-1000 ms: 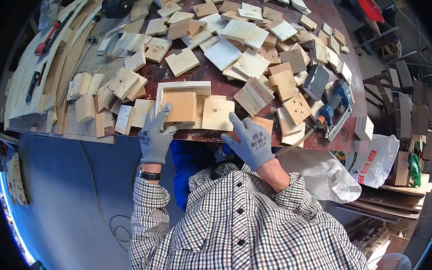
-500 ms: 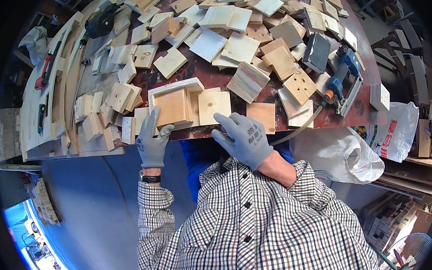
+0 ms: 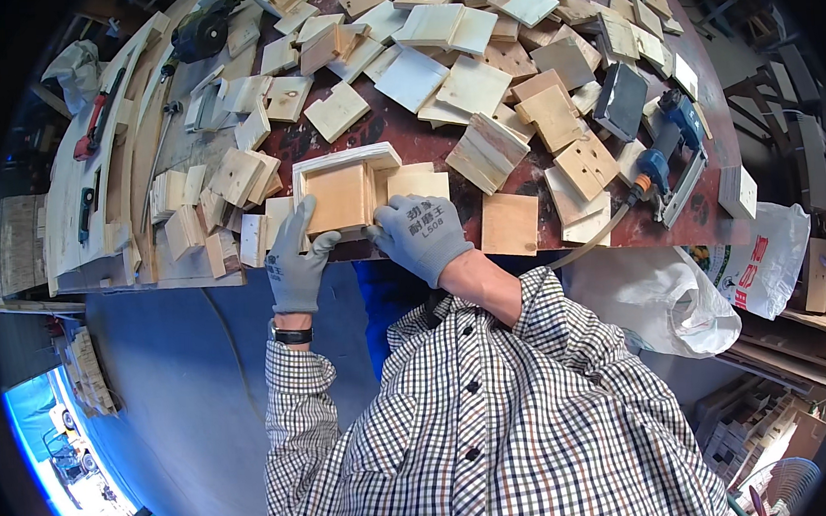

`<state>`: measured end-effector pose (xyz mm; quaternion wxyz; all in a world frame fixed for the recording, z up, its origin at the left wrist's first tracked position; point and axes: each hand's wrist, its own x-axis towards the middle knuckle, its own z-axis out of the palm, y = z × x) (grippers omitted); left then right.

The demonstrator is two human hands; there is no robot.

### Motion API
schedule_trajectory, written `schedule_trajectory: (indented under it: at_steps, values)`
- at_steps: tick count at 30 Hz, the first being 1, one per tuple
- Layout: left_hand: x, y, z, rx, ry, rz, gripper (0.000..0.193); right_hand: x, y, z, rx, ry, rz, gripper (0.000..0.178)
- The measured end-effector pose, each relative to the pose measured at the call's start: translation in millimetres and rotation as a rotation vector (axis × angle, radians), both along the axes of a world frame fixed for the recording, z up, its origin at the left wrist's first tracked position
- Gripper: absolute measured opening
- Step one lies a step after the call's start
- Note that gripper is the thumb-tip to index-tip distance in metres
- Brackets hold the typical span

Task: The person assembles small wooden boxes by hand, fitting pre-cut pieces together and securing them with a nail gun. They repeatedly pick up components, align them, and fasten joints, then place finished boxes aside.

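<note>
Both my hands wear grey gloves and rest at the near edge of a dark red worktable (image 3: 405,126). My left hand (image 3: 295,256) presses against the left side of a small open wooden box (image 3: 343,191) made of pale boards. On the box's right side lies my right hand (image 3: 421,234), over a flat square wood piece (image 3: 420,180) that sits next to the box. The box stands on the table between the two hands.
Several cut wood blocks and squares cover the table. A blue nail gun (image 3: 667,153) with a hose lies at the right. Long curved boards (image 3: 77,184) are stacked at the left. White plastic bags (image 3: 661,300) hang to the right of me.
My right hand has moved left from the table edge onto the square piece beside the box. My left hand stays at the box's left side. The view has shifted slightly.
</note>
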<state>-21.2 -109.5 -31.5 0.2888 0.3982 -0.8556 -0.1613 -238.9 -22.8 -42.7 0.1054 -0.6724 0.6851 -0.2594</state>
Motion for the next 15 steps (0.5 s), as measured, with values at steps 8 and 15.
schedule_trajectory:
  at_steps: [8, 15]
  values:
    - [0.8, -3.4, -2.0, -0.088, -0.032, -0.029, 0.065, -0.9, -2.2, 0.8, 0.04, 0.027, -0.016, 0.028]
    - [-0.4, -2.3, 11.9, -0.414, -0.355, 0.036, 0.058, 1.4, -5.2, -0.2, 0.077, 0.036, -0.011, 0.029]
